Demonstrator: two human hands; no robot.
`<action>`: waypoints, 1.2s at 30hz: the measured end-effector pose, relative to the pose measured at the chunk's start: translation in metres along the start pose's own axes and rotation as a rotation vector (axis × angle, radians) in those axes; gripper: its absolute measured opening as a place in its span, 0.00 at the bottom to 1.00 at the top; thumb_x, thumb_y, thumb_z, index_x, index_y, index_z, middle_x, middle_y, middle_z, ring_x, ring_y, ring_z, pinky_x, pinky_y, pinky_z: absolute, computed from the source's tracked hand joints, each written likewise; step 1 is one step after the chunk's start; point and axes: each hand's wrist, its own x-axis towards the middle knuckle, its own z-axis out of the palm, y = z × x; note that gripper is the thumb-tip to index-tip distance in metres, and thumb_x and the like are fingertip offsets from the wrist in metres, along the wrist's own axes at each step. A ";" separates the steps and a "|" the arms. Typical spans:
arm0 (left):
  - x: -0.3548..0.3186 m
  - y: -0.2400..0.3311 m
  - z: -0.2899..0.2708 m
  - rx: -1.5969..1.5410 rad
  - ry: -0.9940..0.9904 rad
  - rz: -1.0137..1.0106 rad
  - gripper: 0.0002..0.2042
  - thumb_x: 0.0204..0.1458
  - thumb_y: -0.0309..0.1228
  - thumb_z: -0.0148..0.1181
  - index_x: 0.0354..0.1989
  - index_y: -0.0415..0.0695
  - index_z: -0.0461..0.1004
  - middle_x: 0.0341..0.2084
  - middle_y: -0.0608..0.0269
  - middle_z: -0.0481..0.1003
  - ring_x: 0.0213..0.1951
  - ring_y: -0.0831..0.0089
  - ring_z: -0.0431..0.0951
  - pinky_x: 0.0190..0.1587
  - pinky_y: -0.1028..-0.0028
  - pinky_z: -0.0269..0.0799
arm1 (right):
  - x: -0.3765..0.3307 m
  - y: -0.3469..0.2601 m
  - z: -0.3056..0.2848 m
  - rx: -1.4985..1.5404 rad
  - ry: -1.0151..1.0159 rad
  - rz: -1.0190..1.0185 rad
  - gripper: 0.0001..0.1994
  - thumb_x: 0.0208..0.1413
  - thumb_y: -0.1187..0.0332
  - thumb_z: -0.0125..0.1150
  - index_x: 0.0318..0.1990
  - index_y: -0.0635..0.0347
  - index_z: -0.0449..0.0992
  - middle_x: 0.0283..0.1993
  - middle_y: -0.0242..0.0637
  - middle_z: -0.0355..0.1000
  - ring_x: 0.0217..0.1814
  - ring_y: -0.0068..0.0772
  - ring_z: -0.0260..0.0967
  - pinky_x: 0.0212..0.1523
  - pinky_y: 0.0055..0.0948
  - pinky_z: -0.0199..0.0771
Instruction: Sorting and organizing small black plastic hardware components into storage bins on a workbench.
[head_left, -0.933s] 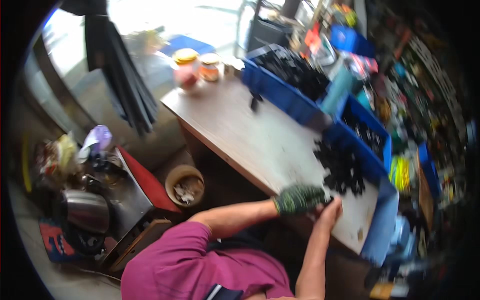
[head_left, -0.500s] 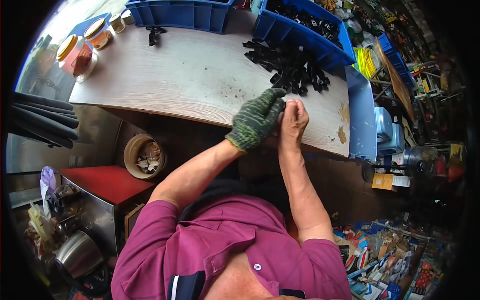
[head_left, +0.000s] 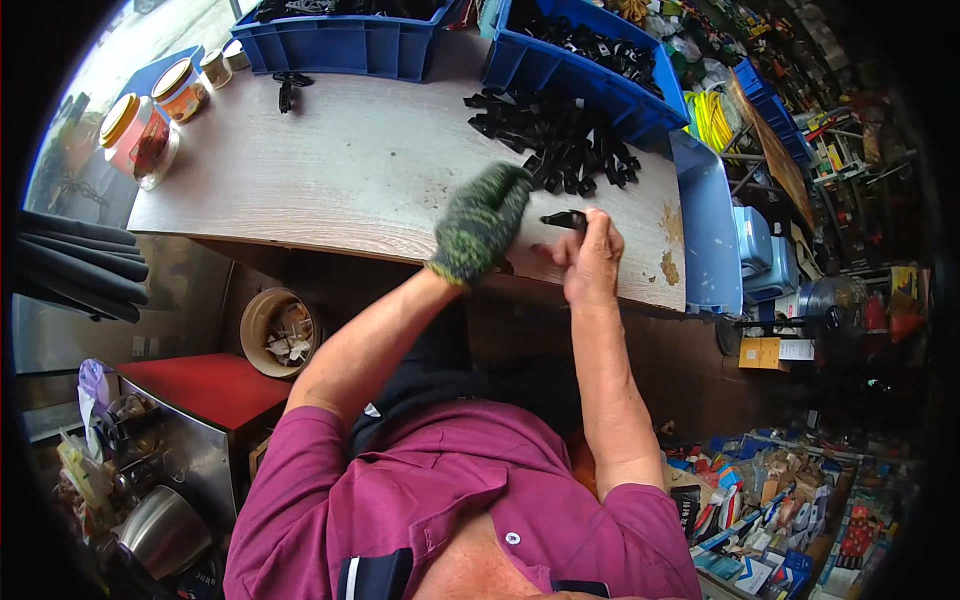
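At the near edge of the wooden table [head_left: 330, 180], the person's bare right hand [head_left: 590, 262] pinches a small black plastic part [head_left: 565, 218] between thumb and fingers, closed on its near end so the rest sticks out to the left toward the left hand [head_left: 482, 222]. That left hand wears a green knitted glove and hovers just beside the part with its fingers curled; whether it touches or grips the part cannot be told from this view. The part looks light and stiff, a moulded piece with thin prongs, so it should be easy to lift but easy to fumble; bare fingertips on its thicker body would seem the surer hold, while the glove's knit may snag on the prongs. Just beyond the hands lies a loose heap of black parts [head_left: 560, 140] of the same kind, spread across the table toward the far right. Behind the heap stands a blue plastic bin [head_left: 600, 70] holding more of them, and a second blue bin [head_left: 345, 45] sits to the far left of it, with a stray black clip [head_left: 287, 90] in front. Jars with yellow lids [head_left: 150, 120] stand at the table's far left corner. A blue tray [head_left: 708, 230] lines the right end of the table. Nothing lies between the hands and the heap; the heap itself crowds the far side of the working spot.
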 end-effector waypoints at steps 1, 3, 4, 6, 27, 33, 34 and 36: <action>0.013 -0.006 -0.005 0.200 0.082 0.122 0.10 0.59 0.31 0.57 0.47 0.45 0.76 0.32 0.58 0.79 0.30 0.67 0.79 0.36 0.69 0.74 | 0.004 -0.009 -0.004 0.038 0.099 0.078 0.15 0.62 0.60 0.53 0.23 0.53 0.65 0.15 0.25 0.51 0.12 0.23 0.52 0.17 0.35 0.71; 0.037 -0.007 -0.010 0.407 0.168 0.245 0.09 0.57 0.29 0.58 0.46 0.46 0.77 0.34 0.54 0.80 0.31 0.60 0.80 0.36 0.65 0.75 | 0.022 -0.026 -0.020 0.074 0.248 0.142 0.16 0.61 0.58 0.54 0.26 0.55 0.61 0.14 0.27 0.49 0.12 0.27 0.53 0.25 0.53 0.83; 0.046 -0.002 -0.011 0.522 0.087 0.236 0.08 0.55 0.29 0.58 0.43 0.47 0.77 0.34 0.52 0.80 0.33 0.54 0.80 0.37 0.61 0.75 | 0.036 -0.032 -0.034 0.118 0.360 0.155 0.15 0.60 0.57 0.55 0.31 0.58 0.61 0.14 0.28 0.49 0.12 0.29 0.55 0.25 0.56 0.83; 0.061 0.000 -0.009 0.621 0.016 0.234 0.08 0.53 0.29 0.59 0.40 0.48 0.77 0.34 0.50 0.79 0.35 0.49 0.79 0.38 0.58 0.75 | 0.061 -0.046 -0.065 0.154 0.478 0.009 0.19 0.58 0.54 0.58 0.37 0.60 0.60 0.15 0.32 0.52 0.13 0.32 0.57 0.33 0.61 0.83; 0.033 -0.006 0.006 0.350 -0.124 0.421 0.20 0.54 0.33 0.62 0.56 0.45 0.73 0.42 0.52 0.80 0.42 0.56 0.82 0.46 0.62 0.76 | 0.029 0.008 0.002 -0.218 -0.202 0.038 0.15 0.62 0.54 0.63 0.34 0.56 0.76 0.11 0.21 0.54 0.10 0.14 0.47 0.12 0.20 0.51; 0.029 0.005 -0.001 0.496 -0.302 0.346 0.18 0.54 0.42 0.62 0.50 0.48 0.76 0.38 0.53 0.80 0.40 0.51 0.81 0.43 0.58 0.76 | 0.024 0.010 0.000 -0.158 -0.265 -0.006 0.16 0.63 0.52 0.61 0.37 0.56 0.78 0.26 0.19 0.68 0.21 0.10 0.59 0.20 0.17 0.57; 0.029 0.005 -0.001 0.503 -0.287 0.306 0.18 0.54 0.43 0.62 0.49 0.48 0.76 0.37 0.53 0.80 0.39 0.51 0.81 0.41 0.58 0.76 | 0.024 0.014 0.002 -0.161 -0.270 -0.001 0.16 0.63 0.52 0.61 0.37 0.56 0.78 0.26 0.19 0.68 0.21 0.10 0.59 0.20 0.17 0.57; 0.026 0.013 -0.003 0.479 -0.238 0.359 0.17 0.54 0.44 0.62 0.47 0.48 0.76 0.33 0.54 0.80 0.35 0.52 0.81 0.39 0.58 0.76 | 0.024 0.019 0.006 -0.068 -0.204 -0.073 0.16 0.64 0.53 0.60 0.39 0.57 0.78 0.27 0.19 0.69 0.22 0.13 0.61 0.24 0.20 0.67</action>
